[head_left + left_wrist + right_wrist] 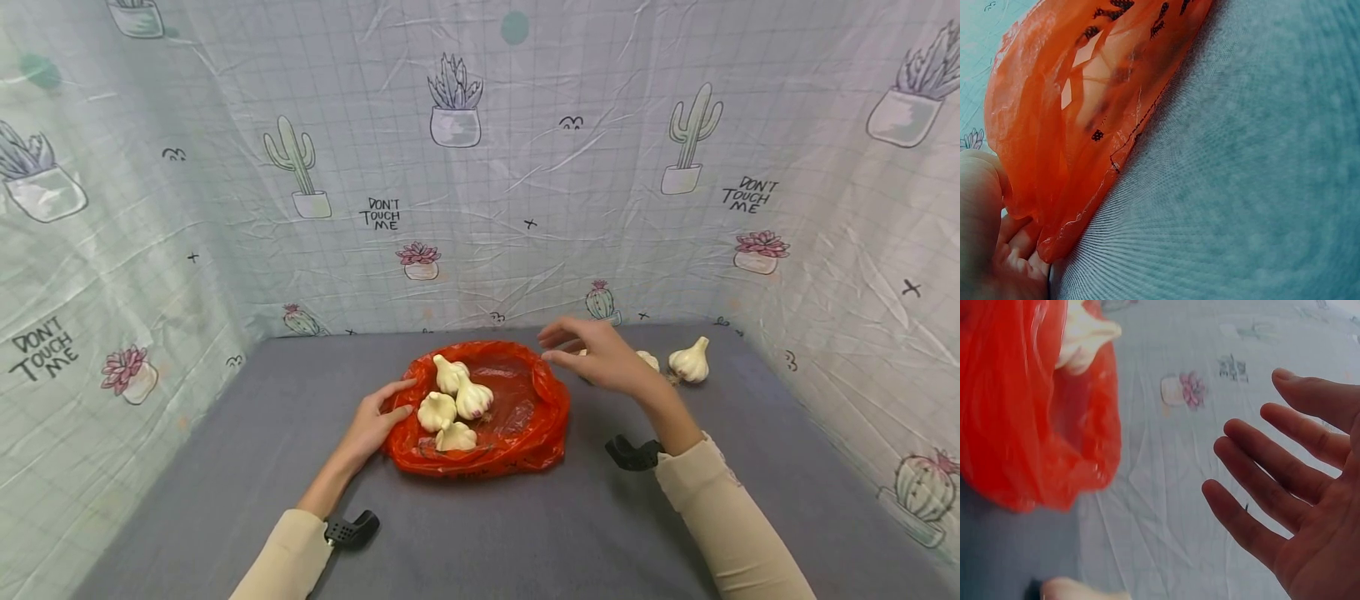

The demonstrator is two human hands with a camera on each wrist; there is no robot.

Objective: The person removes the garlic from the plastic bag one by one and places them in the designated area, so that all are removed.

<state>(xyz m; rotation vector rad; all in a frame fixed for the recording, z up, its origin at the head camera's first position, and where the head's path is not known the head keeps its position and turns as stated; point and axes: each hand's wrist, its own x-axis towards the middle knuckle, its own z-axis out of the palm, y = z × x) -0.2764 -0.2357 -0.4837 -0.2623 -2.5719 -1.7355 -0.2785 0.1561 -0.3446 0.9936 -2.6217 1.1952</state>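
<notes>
A red plastic bag lies spread on the table with its mouth facing up. Several garlic bulbs sit inside it, toward its left side. My left hand holds the bag's left edge, and in the left wrist view the plastic runs between thumb and fingers. Raised just past the bag's right rim, my right hand holds nothing; its fingers are spread and loosely bent in the right wrist view. Beyond it, a garlic bulb rests on the table, with another bulb partly hidden behind the right wrist.
The grey table reaches back to a pale curtain printed with potted plants, which also encloses both sides. Black wrist straps sit on both forearms. A garlic bulb shows at the bottom of the right wrist view.
</notes>
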